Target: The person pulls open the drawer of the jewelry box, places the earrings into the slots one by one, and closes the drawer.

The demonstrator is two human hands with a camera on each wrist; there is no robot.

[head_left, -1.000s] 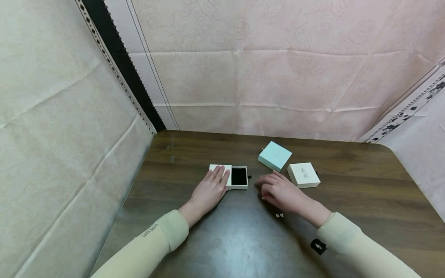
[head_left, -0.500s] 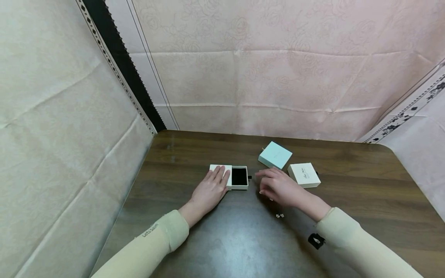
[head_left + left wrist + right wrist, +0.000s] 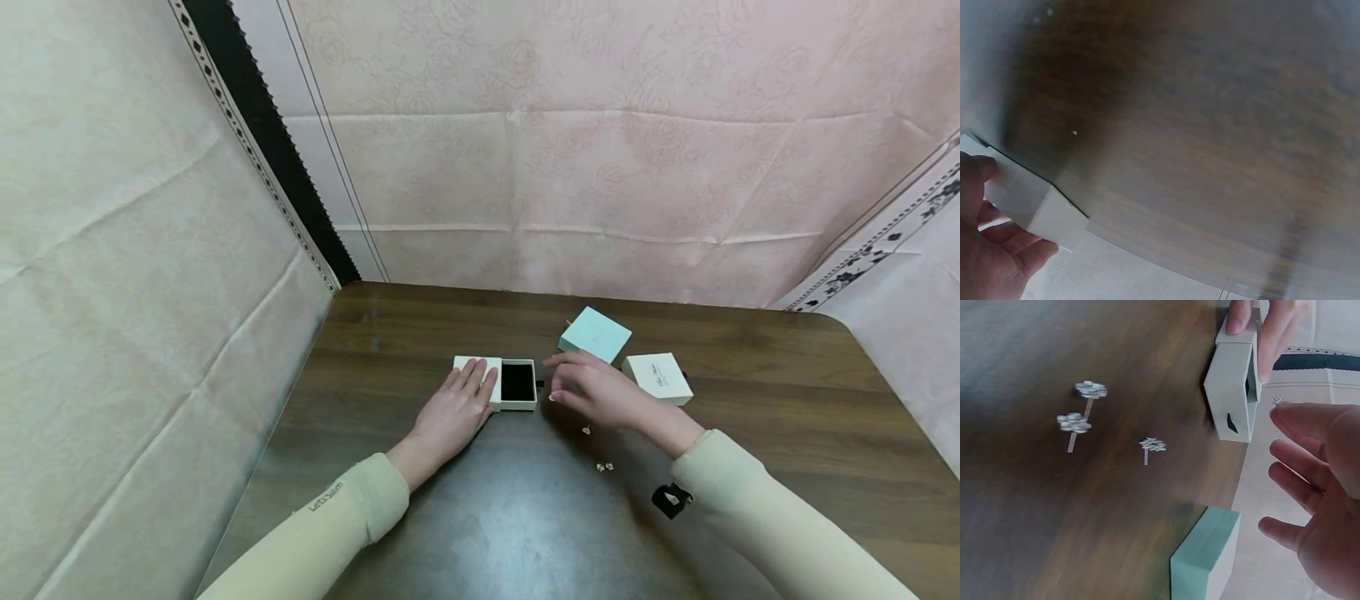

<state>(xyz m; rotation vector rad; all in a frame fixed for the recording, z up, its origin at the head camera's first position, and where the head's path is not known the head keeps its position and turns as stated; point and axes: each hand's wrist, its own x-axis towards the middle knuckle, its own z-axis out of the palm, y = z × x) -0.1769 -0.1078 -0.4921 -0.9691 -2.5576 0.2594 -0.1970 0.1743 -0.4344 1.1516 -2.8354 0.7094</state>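
Note:
My left hand [image 3: 453,408] holds a small white drawer box [image 3: 477,362], thumb at its near side and fingers across the top. The box's drawer [image 3: 518,406] is slid out to the right and shows a black lining. My right hand [image 3: 600,392] hovers just right of the drawer, pinching a stud earring [image 3: 1277,400] with a sparkly head between thumb and index finger. Below that hand one more stud earring [image 3: 587,430] lies on the table. Nearer to me lie two others side by side, a left stud [image 3: 600,467] and a right stud [image 3: 610,467].
A pale turquoise box [image 3: 595,332] sits behind my right hand. Beside it stands a white box with printed script [image 3: 657,377]. Cloth hangs along the brown table's [image 3: 420,321] back and left edges. A black item [image 3: 671,500] hangs beneath my right cuff.
My right hand has risen from the table and shifted left toward the drawer with a stud earring, uncovering another stud beneath it. The left hand and its box stay put.

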